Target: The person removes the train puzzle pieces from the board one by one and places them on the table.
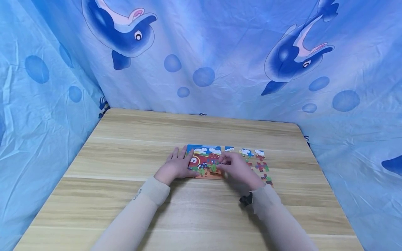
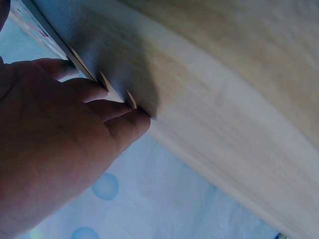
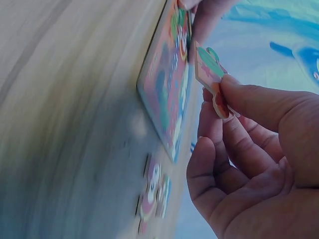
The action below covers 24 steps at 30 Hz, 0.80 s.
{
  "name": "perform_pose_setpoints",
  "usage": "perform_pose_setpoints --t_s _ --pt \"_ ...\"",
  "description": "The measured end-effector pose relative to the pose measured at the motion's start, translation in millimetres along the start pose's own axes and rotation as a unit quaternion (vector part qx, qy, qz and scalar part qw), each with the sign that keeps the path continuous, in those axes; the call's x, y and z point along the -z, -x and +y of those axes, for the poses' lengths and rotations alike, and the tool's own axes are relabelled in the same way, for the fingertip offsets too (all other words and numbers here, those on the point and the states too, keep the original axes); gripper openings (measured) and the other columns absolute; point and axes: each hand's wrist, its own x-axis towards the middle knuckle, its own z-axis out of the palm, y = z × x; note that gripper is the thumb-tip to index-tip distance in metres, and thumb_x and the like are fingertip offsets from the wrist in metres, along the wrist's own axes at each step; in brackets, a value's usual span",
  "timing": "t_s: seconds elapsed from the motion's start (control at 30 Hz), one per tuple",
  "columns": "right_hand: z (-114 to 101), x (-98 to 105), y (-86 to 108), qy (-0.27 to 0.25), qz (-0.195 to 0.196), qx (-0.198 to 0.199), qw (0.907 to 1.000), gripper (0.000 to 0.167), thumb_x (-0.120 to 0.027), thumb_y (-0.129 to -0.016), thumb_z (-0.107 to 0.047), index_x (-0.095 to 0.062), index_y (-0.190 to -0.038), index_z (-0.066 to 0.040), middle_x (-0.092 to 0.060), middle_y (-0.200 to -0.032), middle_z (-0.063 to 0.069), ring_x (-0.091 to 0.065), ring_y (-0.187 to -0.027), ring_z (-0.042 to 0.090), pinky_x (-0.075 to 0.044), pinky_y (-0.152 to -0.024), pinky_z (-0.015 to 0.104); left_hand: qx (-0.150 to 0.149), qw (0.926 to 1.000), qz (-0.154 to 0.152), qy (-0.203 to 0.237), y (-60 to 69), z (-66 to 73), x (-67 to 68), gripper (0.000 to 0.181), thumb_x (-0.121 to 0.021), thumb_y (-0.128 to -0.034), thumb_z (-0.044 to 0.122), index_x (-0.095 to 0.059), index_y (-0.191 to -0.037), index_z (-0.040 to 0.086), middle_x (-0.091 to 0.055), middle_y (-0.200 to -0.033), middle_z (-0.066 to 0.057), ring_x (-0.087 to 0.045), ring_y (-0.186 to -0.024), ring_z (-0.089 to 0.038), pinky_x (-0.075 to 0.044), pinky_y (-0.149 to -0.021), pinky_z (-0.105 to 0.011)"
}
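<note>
A jigsaw puzzle board (image 1: 208, 176) with a bright cartoon picture lies on the wooden table. My left hand (image 1: 178, 166) rests at the board's left side, palm down, fingers spread. In the left wrist view its fingertips (image 2: 135, 118) touch the wooden surface. Thumb and fingers of my right hand (image 1: 236, 169) pinch a puzzle piece (image 3: 209, 67) showing a green plant and a pink star. The right wrist view shows this piece tilted and raised off the board, over its lower part in the head view.
Several loose pieces lie right of the board, among them a cloud piece (image 1: 247, 152) and a red-green piece (image 1: 262, 166); my right hand partly hides others. Blue dolphin-print curtains (image 1: 220, 45) hang behind and beside the table (image 1: 132, 139).
</note>
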Motion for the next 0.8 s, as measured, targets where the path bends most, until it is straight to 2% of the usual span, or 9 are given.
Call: perform_pose_setpoints --t_s 0.23,0.37,0.5,0.67,0.8 --pt "13 21 10.1 -0.006 0.01 -0.005 0.9999 0.011 -0.079 -0.092 -0.014 -0.07 -0.098 -0.013 -0.07 -0.088 0.001 -0.065 -0.081 0.021 -0.052 -0.073 0.039 0.004 0.9999 -0.007 -0.012 6.9 6.3 7.6 0.107 -0.065 -0.0885 0.069 -0.013 -0.165 0.015 0.0 -0.169 -0.017 0.004 -0.15 -0.047 -0.007 -0.118 -0.06" --pt "17 32 15.7 -0.005 0.014 -0.013 0.9998 0.014 -0.08 -0.091 -0.013 -0.071 -0.101 -0.009 -0.071 -0.089 0.002 -0.066 -0.082 0.021 -0.053 -0.075 0.039 0.005 0.9999 -0.004 -0.016 7.2 7.0 7.4 0.106 -0.065 -0.0886 0.068 -0.014 -0.165 0.016 -0.001 -0.169 -0.017 0.002 -0.15 -0.047 -0.009 -0.118 -0.06" --pt "21 43 21.8 0.017 0.02 -0.021 0.9994 0.011 -0.08 -0.091 -0.015 -0.073 -0.098 -0.012 -0.071 -0.088 -0.001 -0.066 -0.082 0.019 -0.052 -0.073 0.037 0.005 0.9999 -0.002 -0.017 7.6 7.7 7.5 0.106 -0.066 -0.0885 0.067 -0.015 -0.165 0.015 -0.002 -0.169 -0.017 0.002 -0.15 -0.048 -0.009 -0.118 -0.061" --pt "26 55 30.3 0.017 0.011 -0.031 0.9993 0.007 -0.079 -0.092 -0.013 -0.073 -0.094 -0.011 -0.072 -0.086 0.003 -0.066 -0.081 0.027 -0.05 -0.067 0.037 0.004 0.9999 -0.001 -0.015 7.1 7.9 7.1 0.106 -0.066 -0.0882 0.068 -0.014 -0.165 0.016 -0.001 -0.169 -0.017 0.002 -0.15 -0.048 -0.009 -0.118 -0.06" --pt "32 66 37.4 0.014 0.006 -0.039 0.9991 0.007 -0.078 -0.092 -0.012 -0.072 -0.095 -0.009 -0.071 -0.088 0.005 -0.066 -0.082 0.027 -0.051 -0.068 0.036 0.005 0.9999 -0.003 -0.012 7.5 7.6 6.7 0.106 -0.066 -0.0882 0.067 -0.015 -0.165 0.015 -0.001 -0.169 -0.017 0.003 -0.15 -0.048 -0.008 -0.118 -0.06"
